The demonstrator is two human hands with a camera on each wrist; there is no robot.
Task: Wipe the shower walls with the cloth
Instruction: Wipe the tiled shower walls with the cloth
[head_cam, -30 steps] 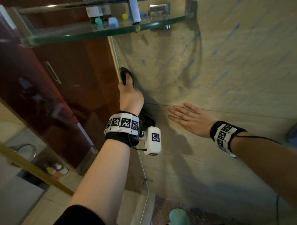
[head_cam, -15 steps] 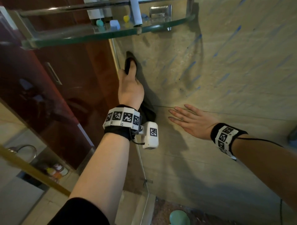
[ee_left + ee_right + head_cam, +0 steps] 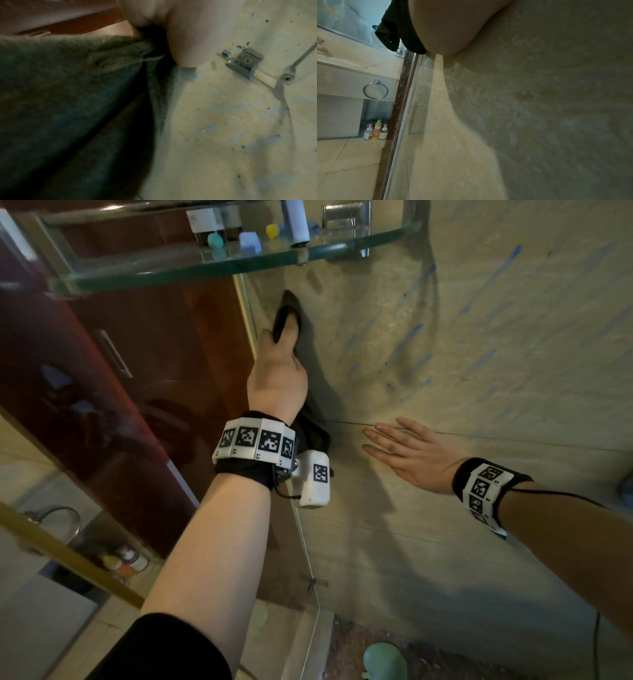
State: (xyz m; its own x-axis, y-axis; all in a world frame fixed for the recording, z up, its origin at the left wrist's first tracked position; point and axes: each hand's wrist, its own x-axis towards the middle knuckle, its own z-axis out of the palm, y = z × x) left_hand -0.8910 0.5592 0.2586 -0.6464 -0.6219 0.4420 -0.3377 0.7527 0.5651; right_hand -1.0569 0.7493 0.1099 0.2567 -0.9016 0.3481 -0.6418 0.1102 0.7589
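Observation:
My left hand (image 3: 278,361) grips a dark grey cloth (image 3: 313,434) and presses it against the beige tiled shower wall (image 3: 479,344), close to the corner, just below the glass shelf. One end of the cloth sticks out past my fingertips and the other hangs under my wrist. In the left wrist view the cloth (image 3: 68,108) fills the left half, bunched under my palm. My right hand (image 3: 407,450) lies flat on the wall with fingers straight, to the right of the cloth and lower. Blue streaks (image 3: 411,333) mark the wall above it.
A glass corner shelf (image 3: 205,265) with small bottles hangs just above my left hand, its metal bracket (image 3: 243,62) fixed to the wall. A glass shower panel (image 3: 301,542) meets the wall at left. Beyond it stand bottles (image 3: 375,129) and a towel ring (image 3: 375,89).
My left hand has slid the cloth up the wall along the corner, closer to the glass shelf. My right hand has stayed flat in the same place.

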